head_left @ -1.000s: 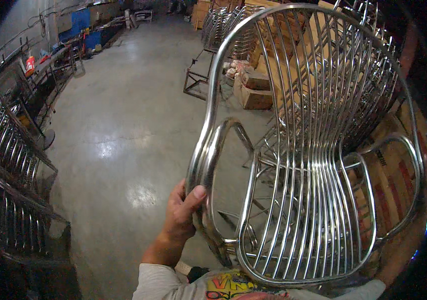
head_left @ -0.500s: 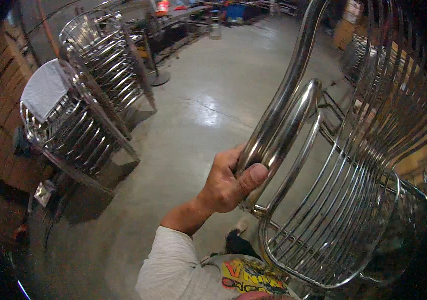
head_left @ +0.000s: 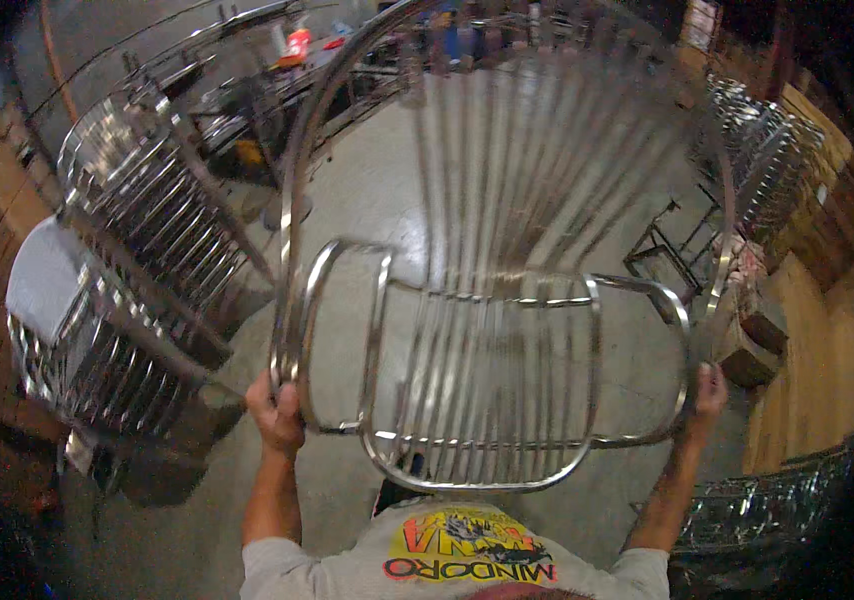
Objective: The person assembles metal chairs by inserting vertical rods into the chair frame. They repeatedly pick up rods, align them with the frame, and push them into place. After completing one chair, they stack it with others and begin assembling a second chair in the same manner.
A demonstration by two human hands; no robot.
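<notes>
A shiny tubular metal chair (head_left: 487,443) with a fan of thin back rods and a slatted seat is held up in front of my body. My left hand (head_left: 277,415) is closed around the chair's thick outer tube at its left side, thumb toward me. On the opposite side, my right hand (head_left: 709,390) grips the outer tube with its fingers wrapped round it. The back's rods are smeared by motion, and the floor shows through them. The chair's seat edge is close to my shirt.
At left stand a stack of metal chairs (head_left: 162,190) and a nearer stack (head_left: 137,370) with a grey cloth (head_left: 47,280) over it. On the right are more stacked metal chairs (head_left: 762,150), a dark metal frame (head_left: 662,250), a carton (head_left: 752,350) and shiny metal pieces (head_left: 767,505).
The chair has swung from my right side to the middle, facing me squarely. My left hand has moved left with it, and my right hand now shows on its right side.
</notes>
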